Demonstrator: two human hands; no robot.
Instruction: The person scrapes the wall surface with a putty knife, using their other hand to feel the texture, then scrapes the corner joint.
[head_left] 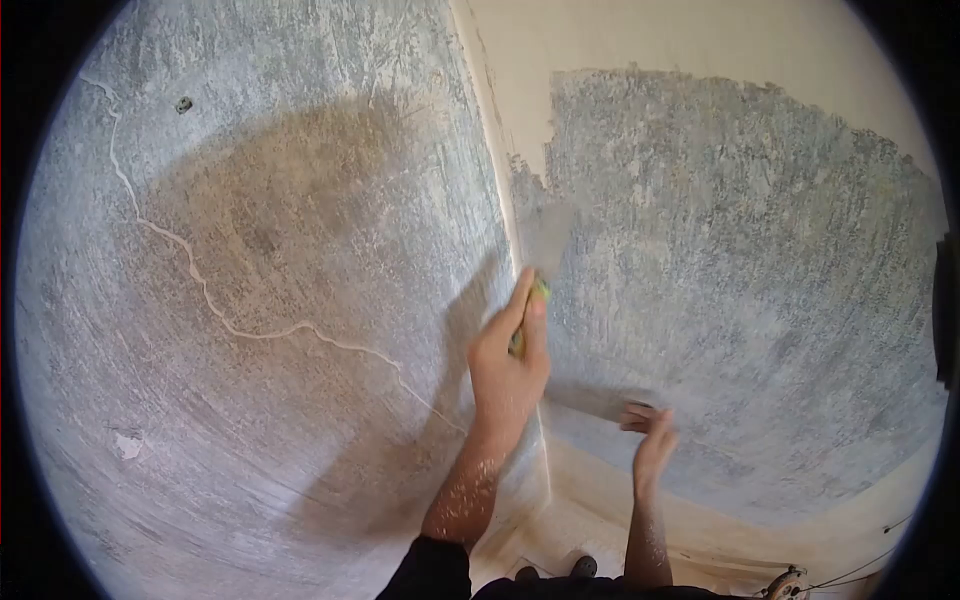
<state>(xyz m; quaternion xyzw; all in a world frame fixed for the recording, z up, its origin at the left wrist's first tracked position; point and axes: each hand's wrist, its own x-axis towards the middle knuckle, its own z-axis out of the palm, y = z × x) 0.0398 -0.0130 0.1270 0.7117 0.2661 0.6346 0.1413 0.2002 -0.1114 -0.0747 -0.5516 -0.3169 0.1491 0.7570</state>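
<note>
My left hand (508,355) is closed around the green-and-yellow handle of a putty knife (542,287). Its grey blade (550,232), blurred, lies against the right wall (700,220) just beside the inside corner. Lower down, my right hand (655,440) is near the same wall, its fingers stretched to the left and slightly blurred. A small dark edge shows by those fingertips, and I cannot make out what it is. Pale flecks cover both forearms.
The left wall (330,250) is rough and grey, with a winding pale crack line (205,290), a small hole (183,104) and a chipped patch (128,444). Cream paint (650,35) borders the scraped area above. Below are dark shoes (584,567) and a round object with wires (787,583).
</note>
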